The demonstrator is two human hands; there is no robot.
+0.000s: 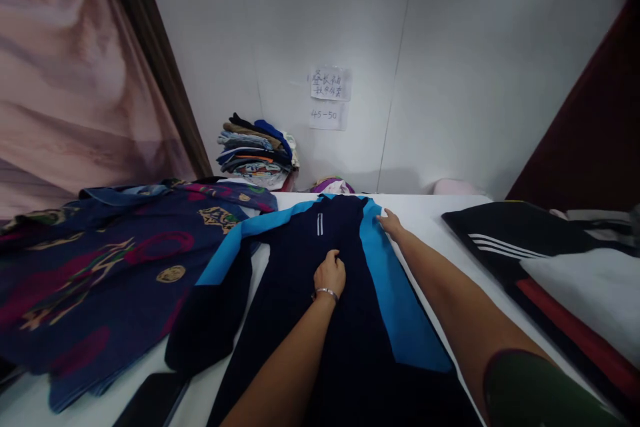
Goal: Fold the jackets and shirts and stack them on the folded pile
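A pink curtain [75,60] hangs at the far left. In front of it, a patterned dark-blue garment [125,280] lies spread on a white table [425,213]. A dark flat object [153,400] lies at the near edge, just beside the jacket's cuff end. A stack of folded clothes [257,153] stands at the rear, against the wall.

The navy jacket [290,293] with bright-blue sleeve panels lies flat at the table's centre, collar toward the wall; one sleeve angles out to the left, the other runs down the right side. The left hand [330,275], wearing a bracelet [326,292], is positioned over the jacket's chest, below two white stripes. Its fingers are partly curled; whether they grip fabric cannot be determined. The right hand [393,223] is at the outer edge of the right sleeve, near the shoulder, fingers partly bent; a pinch on the cloth cannot be confirmed.

At the far right lie a black garment [500,233] with three white stripes, a pale garment [590,287] and a red-and-dark garment [575,327].
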